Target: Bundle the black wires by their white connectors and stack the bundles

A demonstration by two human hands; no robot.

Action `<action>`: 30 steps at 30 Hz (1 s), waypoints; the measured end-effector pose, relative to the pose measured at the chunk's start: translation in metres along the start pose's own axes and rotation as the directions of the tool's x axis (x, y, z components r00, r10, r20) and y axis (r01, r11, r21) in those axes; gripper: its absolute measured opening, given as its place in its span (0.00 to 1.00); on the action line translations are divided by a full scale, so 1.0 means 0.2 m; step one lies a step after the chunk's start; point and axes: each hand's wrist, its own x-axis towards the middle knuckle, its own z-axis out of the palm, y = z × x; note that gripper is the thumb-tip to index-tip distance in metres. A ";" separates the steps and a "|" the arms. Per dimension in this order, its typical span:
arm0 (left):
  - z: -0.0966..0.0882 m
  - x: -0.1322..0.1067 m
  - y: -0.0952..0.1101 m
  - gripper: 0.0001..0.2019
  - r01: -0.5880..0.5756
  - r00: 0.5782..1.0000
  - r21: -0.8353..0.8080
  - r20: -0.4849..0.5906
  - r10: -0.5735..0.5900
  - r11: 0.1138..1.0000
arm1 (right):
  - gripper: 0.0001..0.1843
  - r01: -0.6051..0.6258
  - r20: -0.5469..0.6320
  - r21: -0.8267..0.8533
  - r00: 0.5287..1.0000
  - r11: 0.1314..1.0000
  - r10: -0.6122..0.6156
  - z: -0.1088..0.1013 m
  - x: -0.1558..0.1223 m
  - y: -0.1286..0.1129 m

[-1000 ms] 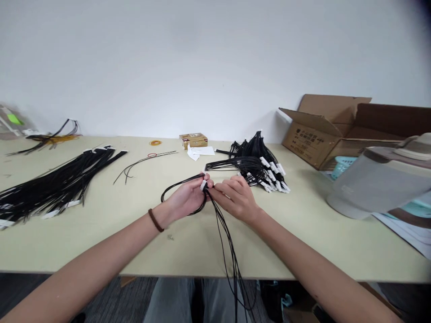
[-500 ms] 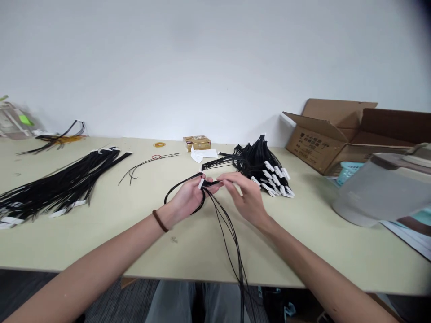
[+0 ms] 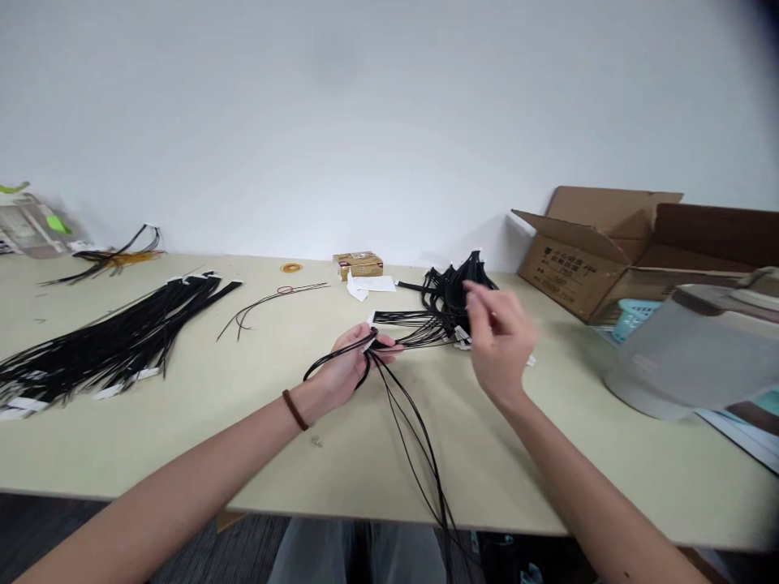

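A black wire harness (image 3: 419, 414) with a white connector is gripped in my left hand (image 3: 350, 363), whose fingers are wrapped round it. Several of its wires loop beside the wrist, and others hang over the table's front edge. My right hand (image 3: 502, 345) is raised to the right, in front of a pile of black wire harnesses (image 3: 459, 284) with white connectors. Its thumb and forefinger are pinched; blur hides whether a wire lies between them. Thin black wires stretch from near my left fingers towards the pile, which my right hand partly covers.
More black harnesses (image 3: 122, 332) lie at the left. A small gold box (image 3: 358, 264), white paper (image 3: 372, 284), loose wires (image 3: 256, 304) and yellow rubber bands (image 3: 290, 268) are at the back. At the right stand an open cardboard box (image 3: 572, 259) and a grey translucent container (image 3: 675, 357).
My right hand has left the harness at my left fingers and moved right, in front of the pile. The left hand still holds the harness, and the view has shifted slightly.
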 end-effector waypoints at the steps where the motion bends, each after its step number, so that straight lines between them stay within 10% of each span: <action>1: 0.01 0.00 0.00 0.07 -0.001 1.000 0.005 -0.003 0.001 1.000 | 0.07 0.176 0.093 -0.084 0.981 0.981 -0.169 0.00 -0.02 -0.01; 4: 0.03 -0.01 0.02 0.08 -0.005 1.000 0.013 -0.020 0.005 1.000 | 0.06 0.520 0.322 -0.178 0.833 0.836 -0.450 0.02 -0.07 -0.03; 8: 0.03 -0.01 0.02 0.09 -0.019 0.999 0.037 -0.032 0.020 0.999 | 0.03 0.631 0.407 -0.206 0.750 0.748 -0.521 0.03 -0.09 -0.02; 30: 0.02 -0.01 0.02 0.08 -0.034 0.999 0.049 -0.022 0.035 0.998 | 0.04 0.581 0.461 -0.212 0.768 0.786 -0.444 0.02 -0.09 -0.01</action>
